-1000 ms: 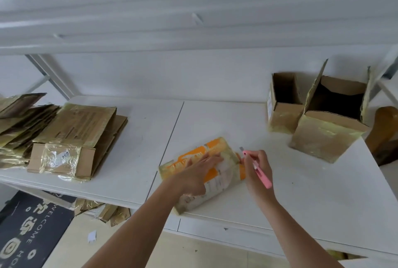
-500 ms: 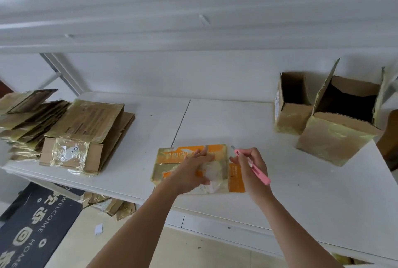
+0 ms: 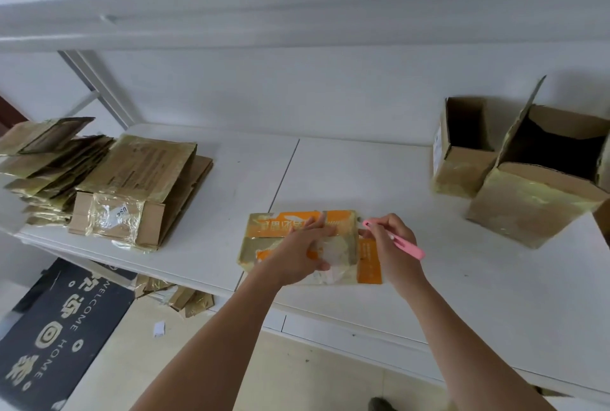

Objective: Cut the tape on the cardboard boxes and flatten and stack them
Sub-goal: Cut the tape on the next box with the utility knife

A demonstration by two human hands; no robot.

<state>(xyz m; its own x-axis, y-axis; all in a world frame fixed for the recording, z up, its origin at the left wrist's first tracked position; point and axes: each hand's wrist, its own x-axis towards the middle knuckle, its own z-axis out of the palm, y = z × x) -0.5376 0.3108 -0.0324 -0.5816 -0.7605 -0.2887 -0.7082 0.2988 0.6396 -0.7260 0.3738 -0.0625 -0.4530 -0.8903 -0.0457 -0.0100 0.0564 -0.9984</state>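
Forearms reach out from the near edge of the white table (image 3: 495,295). Our left hand (image 3: 297,253) lies flat, fingers straight, pressing on the orange box (image 3: 284,222), which sits near the table's front edge at the middle. Our right hand (image 3: 391,252) curls round a pink cutter (image 3: 401,242), its tip at the box's right edge. Farther left we see a stack of flattened boxes (image 3: 132,186). At the far right stand 2 open boxes: the smaller box (image 3: 458,159) and, touching it, the larger box (image 3: 541,192).
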